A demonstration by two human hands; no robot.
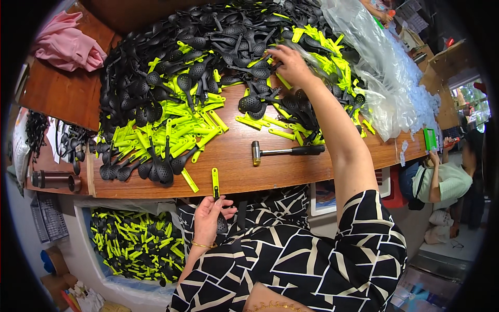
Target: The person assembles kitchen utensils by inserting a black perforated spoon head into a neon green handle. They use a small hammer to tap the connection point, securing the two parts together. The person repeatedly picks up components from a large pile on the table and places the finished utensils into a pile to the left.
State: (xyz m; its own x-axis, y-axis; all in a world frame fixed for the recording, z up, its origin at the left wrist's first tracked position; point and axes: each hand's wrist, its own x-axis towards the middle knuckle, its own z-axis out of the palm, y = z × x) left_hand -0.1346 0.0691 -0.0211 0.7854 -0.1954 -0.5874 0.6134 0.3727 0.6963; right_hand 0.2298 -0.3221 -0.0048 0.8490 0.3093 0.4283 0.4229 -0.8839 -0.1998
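My left hand (207, 217), near the table's front edge, grips a black slotted spoon (222, 224) by its neck. The spoon's lime-green handle (215, 179) points up over the table, and its perforated bowl hangs below my fingers. My right hand (292, 65) reaches far across the table into the heap of black spoon heads (228, 39). Its fingers are apart and bent down over the heap, close to a green handle piece. Several loose lime-green handles (179, 119) lie in a mound left of centre, with assembled slotted spoons (161, 169) in front of them.
A hammer (288, 151) with a metal head lies on the wooden table (239, 179). Below left stands a bin (86, 244) full of green-handled spoons. Clear plastic sheeting (374, 67) covers the right side; pink cloth (67, 41) lies far left. Another person (442, 179) works at right.
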